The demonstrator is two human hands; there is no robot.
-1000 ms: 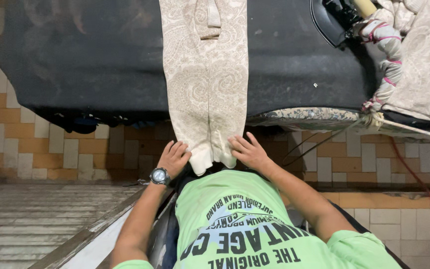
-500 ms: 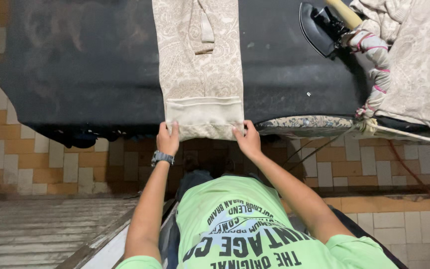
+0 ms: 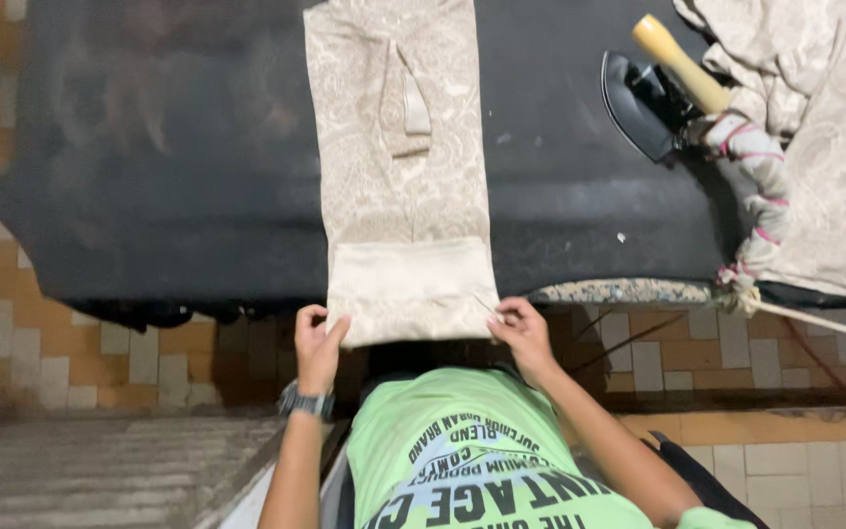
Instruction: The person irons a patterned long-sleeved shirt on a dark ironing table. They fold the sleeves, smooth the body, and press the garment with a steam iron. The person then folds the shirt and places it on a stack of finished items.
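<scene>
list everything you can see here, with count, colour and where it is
folded garment: 1, beige patterned, laid lengthwise down the middle of the table, near end folded up at the edge
table cover: 1, black, over the whole work surface
iron: 1, black body with a yellow handle, far right of the table
wrapped cord: 1, whitish with pink bands, running from the iron toward the table edge
cloth pile: 1, beige patterned, right end of the table
floor tiles: many, orange and cream, below the table
wristwatch: 1, dark, on the left wrist
t-shirt: 1, light green with print, worn
left hand: 1, gripping the garment's near left corner
right hand: 1, gripping the near right corner
</scene>
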